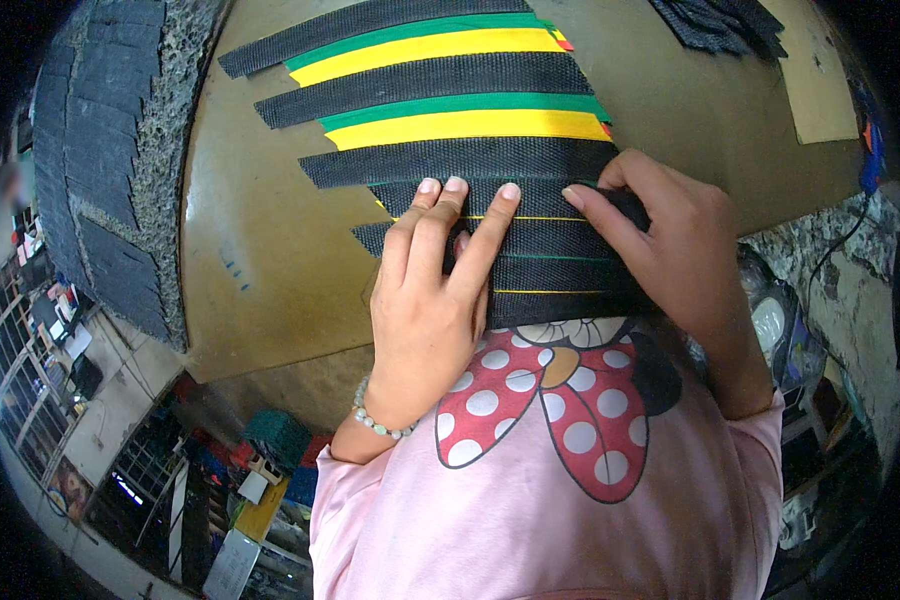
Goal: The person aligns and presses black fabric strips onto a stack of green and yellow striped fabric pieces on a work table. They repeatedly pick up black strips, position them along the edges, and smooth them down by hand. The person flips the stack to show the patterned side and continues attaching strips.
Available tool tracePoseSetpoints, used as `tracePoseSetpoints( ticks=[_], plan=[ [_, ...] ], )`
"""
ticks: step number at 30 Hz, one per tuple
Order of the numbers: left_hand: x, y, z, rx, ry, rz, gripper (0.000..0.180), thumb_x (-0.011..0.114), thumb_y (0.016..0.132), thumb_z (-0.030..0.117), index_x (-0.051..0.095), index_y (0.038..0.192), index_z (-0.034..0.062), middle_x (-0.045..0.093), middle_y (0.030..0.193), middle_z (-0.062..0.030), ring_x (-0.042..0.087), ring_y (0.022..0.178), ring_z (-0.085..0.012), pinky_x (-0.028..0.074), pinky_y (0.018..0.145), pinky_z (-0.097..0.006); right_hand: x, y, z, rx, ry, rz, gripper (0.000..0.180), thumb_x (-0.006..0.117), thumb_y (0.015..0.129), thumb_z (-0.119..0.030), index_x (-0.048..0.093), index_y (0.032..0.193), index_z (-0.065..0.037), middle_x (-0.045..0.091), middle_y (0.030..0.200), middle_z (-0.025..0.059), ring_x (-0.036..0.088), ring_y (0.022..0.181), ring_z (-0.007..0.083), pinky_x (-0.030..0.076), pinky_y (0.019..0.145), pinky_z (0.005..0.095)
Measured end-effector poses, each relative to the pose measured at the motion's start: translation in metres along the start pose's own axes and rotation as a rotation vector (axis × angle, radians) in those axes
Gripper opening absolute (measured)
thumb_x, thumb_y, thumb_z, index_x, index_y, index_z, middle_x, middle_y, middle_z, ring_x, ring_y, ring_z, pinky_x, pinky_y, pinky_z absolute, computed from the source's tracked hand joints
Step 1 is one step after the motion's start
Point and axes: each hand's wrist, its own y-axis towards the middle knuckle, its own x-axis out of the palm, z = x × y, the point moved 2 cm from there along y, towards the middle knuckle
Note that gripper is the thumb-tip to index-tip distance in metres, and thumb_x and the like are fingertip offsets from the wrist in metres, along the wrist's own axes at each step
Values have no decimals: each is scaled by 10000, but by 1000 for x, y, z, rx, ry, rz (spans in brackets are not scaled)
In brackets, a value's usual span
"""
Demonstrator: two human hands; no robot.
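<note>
Black woven strips (470, 160) lie overlapped on a brown board (260, 240), with green and yellow strips (460, 118) showing between them at the far end. My left hand (435, 290) lies flat on the near black strips, fingers spread and pressing down. My right hand (660, 235) rests on the right ends of the same strips, fingertips curled over a black strip at its edge. Thin yellow and green lines (540, 218) peek out between the near strips. A bead bracelet (375, 420) is on my left wrist.
A stack of dark strips (95, 160) lies on a speckled foam pad at the left. More black pieces (720, 22) and a cardboard sheet (820, 85) sit at the far right. Below the board's edge are shelves and boxes (220, 490) on the floor.
</note>
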Motion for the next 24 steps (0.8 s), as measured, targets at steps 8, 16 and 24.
tracePoseSetpoints(
  ticks=[8,16,24],
  plan=[
    [-4,4,8,-19,-48,26,465,626,793,3,655,1244,113,579,1212,-158,552,1127,-346,477,945,-426,3,-1,2,27,-44,1,305,676,879,-379,605,855,-83,665,759,125,670,679,340,515,587,439],
    [5,16,23,120,-55,77,454,649,764,61,641,1218,52,620,1095,-79,609,1027,-247,514,883,-343,-10,-6,-5,145,-224,-16,365,685,863,-428,603,844,-73,667,762,124,679,704,333,522,606,443],
    [7,17,28,121,90,49,450,601,787,97,655,1232,140,631,1079,-60,623,988,-213,541,837,-297,-21,-14,22,126,29,33,324,781,823,-283,600,769,-20,606,652,153,633,587,290,449,537,370]
  ],
)
